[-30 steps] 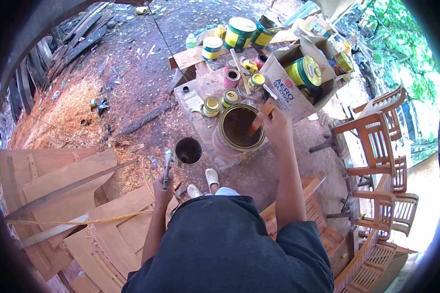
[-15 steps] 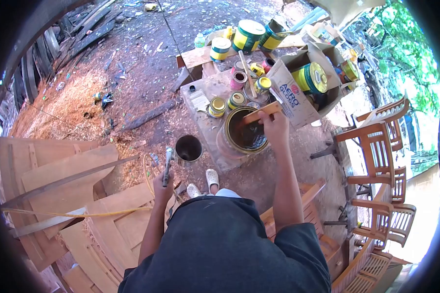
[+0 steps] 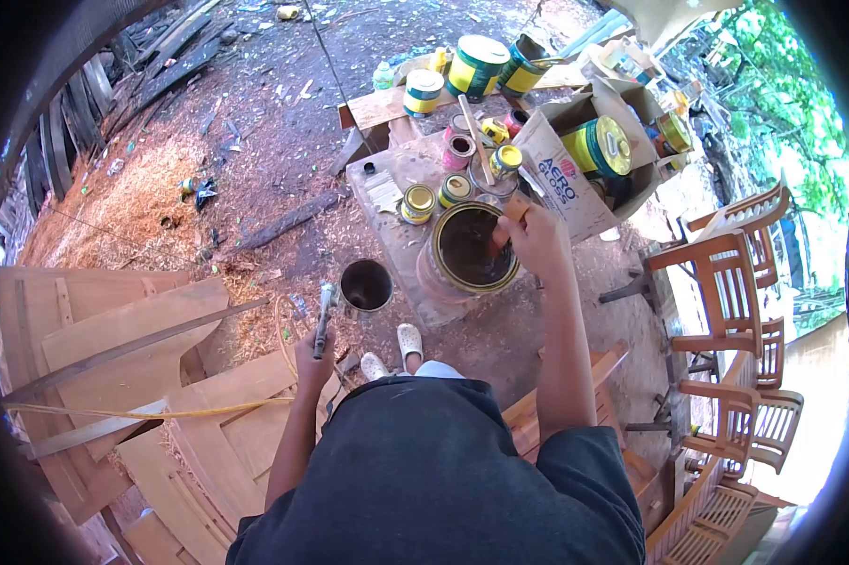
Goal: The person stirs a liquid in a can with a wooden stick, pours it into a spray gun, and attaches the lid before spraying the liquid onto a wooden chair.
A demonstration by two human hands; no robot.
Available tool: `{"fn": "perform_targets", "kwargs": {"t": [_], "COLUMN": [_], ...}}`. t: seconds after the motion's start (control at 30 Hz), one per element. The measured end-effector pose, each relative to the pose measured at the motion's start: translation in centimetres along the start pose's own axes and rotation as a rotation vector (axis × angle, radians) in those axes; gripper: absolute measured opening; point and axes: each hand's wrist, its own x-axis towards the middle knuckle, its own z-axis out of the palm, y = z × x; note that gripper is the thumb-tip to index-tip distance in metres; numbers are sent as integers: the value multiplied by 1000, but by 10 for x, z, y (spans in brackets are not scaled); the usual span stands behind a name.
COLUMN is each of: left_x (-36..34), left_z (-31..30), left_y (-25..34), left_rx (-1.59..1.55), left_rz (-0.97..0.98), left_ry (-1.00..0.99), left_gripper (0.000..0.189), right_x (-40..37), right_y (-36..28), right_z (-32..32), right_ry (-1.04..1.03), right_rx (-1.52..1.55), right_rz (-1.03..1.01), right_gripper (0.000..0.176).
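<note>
My left hand (image 3: 313,363) is closed round the handle of a metal spray gun (image 3: 324,322), held upright low in front of me. Right beside the gun's head shows an open round metal cup (image 3: 366,306), dark inside. My right hand (image 3: 540,237) grips a flat wooden stirring stick (image 3: 517,209) at the right rim of a large open paint can (image 3: 431,268). Dark brown liquid lies in the can, and the stick's lower part is over or in it. Small yellow-labelled tins (image 3: 417,203) stand just behind the can on a worn low table (image 3: 387,221).
A cardboard box (image 3: 549,184) with paint cans sits at the table's right. Larger green-and-yellow cans (image 3: 478,71) stand on a plank behind. Wooden chairs (image 3: 721,292) line the right side, wooden panels (image 3: 114,330) lie at left, and a yellow hose (image 3: 208,411) crosses them.
My right hand has shifted slightly, and the stick has swung from lying slantwise across the can's mouth to a steeper angle at its right rim. My left hand has stayed nearly still.
</note>
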Motion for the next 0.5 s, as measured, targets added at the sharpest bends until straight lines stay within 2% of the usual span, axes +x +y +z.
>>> {"fn": "perform_targets", "kwargs": {"t": [0.03, 0.13, 0.23, 0.33, 0.43, 0.5], "left_x": [0, 0, 0, -1, -1, -1], "left_z": [1, 3, 5, 5, 8, 9], "left_y": [-1, -4, -4, -5, -14, -20], "left_rx": [-7, -29, -32, -17, -26, -6], "left_rz": [4, 22, 47, 52, 44, 65], "left_ry": [5, 14, 5, -8, -8, -2], "left_gripper": [41, 40, 39, 39, 39, 39], "right_x": [-2, -2, 6, 5, -5, -3], "right_y": [-1, -1, 11, 15, -2, 8], "right_z": [0, 9, 11, 3, -3, 13], "right_ry": [-24, -142, -18, 24, -100, -60], "right_rx": [-86, 291, 335, 76, -38, 311], "right_rz": [24, 146, 134, -13, 146, 207], "right_gripper": [20, 21, 25, 24, 21, 20]}}
